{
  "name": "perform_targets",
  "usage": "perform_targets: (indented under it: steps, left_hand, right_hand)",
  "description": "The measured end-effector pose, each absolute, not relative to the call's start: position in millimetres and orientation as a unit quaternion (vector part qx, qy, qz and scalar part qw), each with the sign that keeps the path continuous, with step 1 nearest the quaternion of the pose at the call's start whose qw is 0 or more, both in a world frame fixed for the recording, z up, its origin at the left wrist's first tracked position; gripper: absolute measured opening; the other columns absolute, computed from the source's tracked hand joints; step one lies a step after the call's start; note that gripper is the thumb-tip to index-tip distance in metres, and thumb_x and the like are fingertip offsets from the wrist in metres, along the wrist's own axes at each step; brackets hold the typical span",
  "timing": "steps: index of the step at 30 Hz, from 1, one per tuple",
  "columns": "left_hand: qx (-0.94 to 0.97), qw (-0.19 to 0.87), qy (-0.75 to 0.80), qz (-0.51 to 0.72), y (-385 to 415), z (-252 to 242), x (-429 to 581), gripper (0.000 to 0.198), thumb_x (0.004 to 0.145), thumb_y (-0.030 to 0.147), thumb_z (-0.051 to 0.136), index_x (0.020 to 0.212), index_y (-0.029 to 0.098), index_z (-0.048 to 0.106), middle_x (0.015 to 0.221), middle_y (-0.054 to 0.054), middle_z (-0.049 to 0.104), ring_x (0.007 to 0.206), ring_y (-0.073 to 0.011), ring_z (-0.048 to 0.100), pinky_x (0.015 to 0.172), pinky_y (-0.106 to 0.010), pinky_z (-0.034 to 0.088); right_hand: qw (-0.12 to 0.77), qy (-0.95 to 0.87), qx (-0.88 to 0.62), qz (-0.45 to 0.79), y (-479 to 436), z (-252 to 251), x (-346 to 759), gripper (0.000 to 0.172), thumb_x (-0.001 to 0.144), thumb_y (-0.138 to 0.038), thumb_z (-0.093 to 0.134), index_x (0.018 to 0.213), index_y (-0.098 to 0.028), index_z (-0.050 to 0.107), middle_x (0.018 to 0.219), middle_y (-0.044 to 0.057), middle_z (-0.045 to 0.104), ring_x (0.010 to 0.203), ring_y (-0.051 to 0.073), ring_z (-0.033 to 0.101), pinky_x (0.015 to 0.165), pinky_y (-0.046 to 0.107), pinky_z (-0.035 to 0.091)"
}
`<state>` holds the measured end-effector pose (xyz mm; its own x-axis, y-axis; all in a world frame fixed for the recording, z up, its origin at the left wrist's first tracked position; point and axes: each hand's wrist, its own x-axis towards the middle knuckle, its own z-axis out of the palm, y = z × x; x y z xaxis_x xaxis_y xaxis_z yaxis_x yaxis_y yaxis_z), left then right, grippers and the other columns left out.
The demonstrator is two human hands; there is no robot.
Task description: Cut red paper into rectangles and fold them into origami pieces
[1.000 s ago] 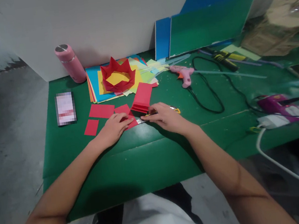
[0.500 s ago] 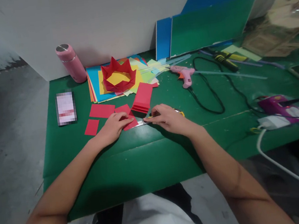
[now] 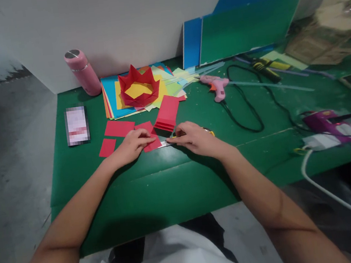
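My left hand (image 3: 133, 146) has its fingers closed and pressed on a small red paper piece (image 3: 148, 133) lying on the table. My right hand (image 3: 193, 137) is closed around what looks like a utility knife (image 3: 209, 131), yellow and black, mostly hidden under the palm. Its thin metal strip, seemingly the blade (image 3: 163, 144), reaches left to the lower edge of the red paper between my two hands. Just behind the hands stands a stack of folded red paper (image 3: 167, 110). Two flat red pieces, a larger one (image 3: 119, 128) and a smaller one (image 3: 107, 147), lie left.
A red pointed paper ring (image 3: 141, 100) rests on coloured sheets (image 3: 110, 101) at the back. Near them stand a pink bottle (image 3: 86, 76) and a pink glue gun (image 3: 215, 87) with a black cord. A power strip (image 3: 324, 142) lies right, a blurred-out packet (image 3: 77, 125) left.
Both hands keep nearly the same place and grip. The whole view has shifted very slightly.
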<state>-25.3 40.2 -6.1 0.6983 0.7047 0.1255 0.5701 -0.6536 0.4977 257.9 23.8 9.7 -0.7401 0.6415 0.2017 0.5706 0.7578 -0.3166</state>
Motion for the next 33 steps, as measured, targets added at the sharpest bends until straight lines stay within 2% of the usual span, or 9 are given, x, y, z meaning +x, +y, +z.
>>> perform_targets:
  steps: [8, 33]
  left_hand:
    - [0.898, 0.213, 0.359, 0.142, 39.7, -3.9, -24.4, 0.034, 0.098, 0.020, 0.042, 0.119, 0.029, 0.067, 0.115, -0.006, 0.057, 0.104, -0.0200, 0.050, 0.094, -0.037, 0.042]
    - [0.896, 0.216, 0.355, 0.159, 39.4, -4.9, -23.4, 0.035, 0.099, 0.024, 0.039, 0.119, 0.030, 0.067, 0.114, -0.007, 0.058, 0.104, -0.0207, 0.050, 0.095, -0.040, 0.042]
  right_hand:
    - [0.151, -0.925, -0.325, 0.126, 21.5, 12.8, 262.9, 0.036, 0.098, -0.024, 0.041, 0.123, -0.028, 0.066, 0.093, 0.010, 0.055, 0.084, 0.020, 0.050, 0.074, 0.032, 0.041]
    - [0.146, -0.931, -0.313, 0.120, 17.5, 12.9, 252.2, 0.035, 0.098, -0.023, 0.042, 0.123, -0.028, 0.067, 0.094, 0.010, 0.056, 0.087, 0.020, 0.051, 0.076, 0.034, 0.042]
